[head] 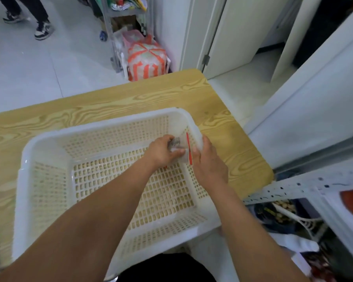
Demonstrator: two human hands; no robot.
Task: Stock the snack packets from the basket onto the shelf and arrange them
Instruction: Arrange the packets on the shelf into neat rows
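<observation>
Hands lifting a snack packet from a white basket

Head camera, looking down: both bare forearms reach forward into a large white plastic basket with slotted walls and floor. The basket sits on a light wooden table, and its near edge hangs over the table's near side, close to the person's body.

In the basket's far right corner, the two hands meet on one snack packet. It is a clear bag with a red strip along its right side and something greyish inside. The packet is blurred and its label cannot be read. The left hand grips the packet's left side, fingers curled round it and thumb across the front. The right hand holds the right edge, thumb beside the red strip. Its other fingers curl out of sight against the basket's wall.

To the right stands a white metal shelf with a punched upright, and dark packets lie on a lower level.

Beyond the table, on a pale tiled floor, are a trolley with an orange-and-white bag beside it, and another person's sneakers.
</observation>
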